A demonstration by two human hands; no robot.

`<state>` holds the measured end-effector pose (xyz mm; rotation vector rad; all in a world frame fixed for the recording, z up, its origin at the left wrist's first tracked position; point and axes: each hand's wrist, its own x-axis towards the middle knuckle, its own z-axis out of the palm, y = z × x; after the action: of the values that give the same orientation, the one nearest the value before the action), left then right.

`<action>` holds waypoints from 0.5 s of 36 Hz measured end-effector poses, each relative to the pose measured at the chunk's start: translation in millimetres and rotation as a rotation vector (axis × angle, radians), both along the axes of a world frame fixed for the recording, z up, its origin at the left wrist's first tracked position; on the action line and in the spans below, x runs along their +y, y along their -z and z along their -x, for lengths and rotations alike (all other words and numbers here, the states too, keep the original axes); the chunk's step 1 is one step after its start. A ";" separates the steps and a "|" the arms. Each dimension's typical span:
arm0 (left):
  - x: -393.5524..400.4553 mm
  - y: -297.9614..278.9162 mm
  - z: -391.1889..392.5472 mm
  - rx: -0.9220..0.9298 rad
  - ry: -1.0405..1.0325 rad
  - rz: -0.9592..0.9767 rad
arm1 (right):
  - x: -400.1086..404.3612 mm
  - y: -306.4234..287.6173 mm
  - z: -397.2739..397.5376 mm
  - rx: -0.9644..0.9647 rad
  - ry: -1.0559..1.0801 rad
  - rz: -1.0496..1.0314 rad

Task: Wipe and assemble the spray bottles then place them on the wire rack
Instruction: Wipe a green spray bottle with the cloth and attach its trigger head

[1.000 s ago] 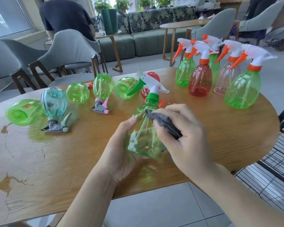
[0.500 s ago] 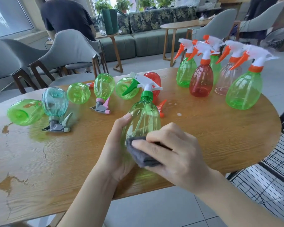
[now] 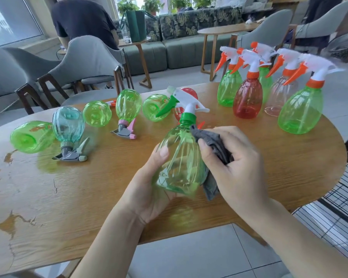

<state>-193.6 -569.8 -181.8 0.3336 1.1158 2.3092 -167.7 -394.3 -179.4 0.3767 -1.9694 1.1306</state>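
Note:
My left hand (image 3: 149,189) grips the base of a green spray bottle (image 3: 179,163) with a white and green trigger head (image 3: 181,105), held tilted above the wooden table (image 3: 78,193). My right hand (image 3: 235,167) holds a grey cloth (image 3: 215,149) against the bottle's right side. Several assembled bottles with orange and white heads stand at the back right, among them a red one (image 3: 247,99) and a large green one (image 3: 300,111). Loose green bottles (image 3: 96,114) lie at the back left. The wire rack (image 3: 338,199) shows at the right edge, below table height.
A teal bottle (image 3: 68,125) and a green bottle with a pink head (image 3: 128,107) stand upside down on their triggers. Grey chairs (image 3: 84,61) line the table's far side. A person in a dark shirt (image 3: 82,19) sits behind them. The tabletop has worn patches at left.
My right hand slid the cloth down to the bottle's lower part, then back up its right side. The bottle tilted slightly in my left hand.

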 end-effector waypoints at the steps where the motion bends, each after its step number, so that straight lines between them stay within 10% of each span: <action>1: -0.4 -0.2 0.4 -0.013 -0.019 0.009 | -1.0 1.2 -0.4 0.014 0.003 -0.018; 18: -2.9 -4.9 2.5 -0.106 -0.104 -0.070 | -12.8 16.2 -12.5 0.132 -0.114 -0.116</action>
<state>-196.1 -572.6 -176.9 0.1804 1.0235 2.4314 -155.2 -407.1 -195.6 0.6161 -1.9216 1.0369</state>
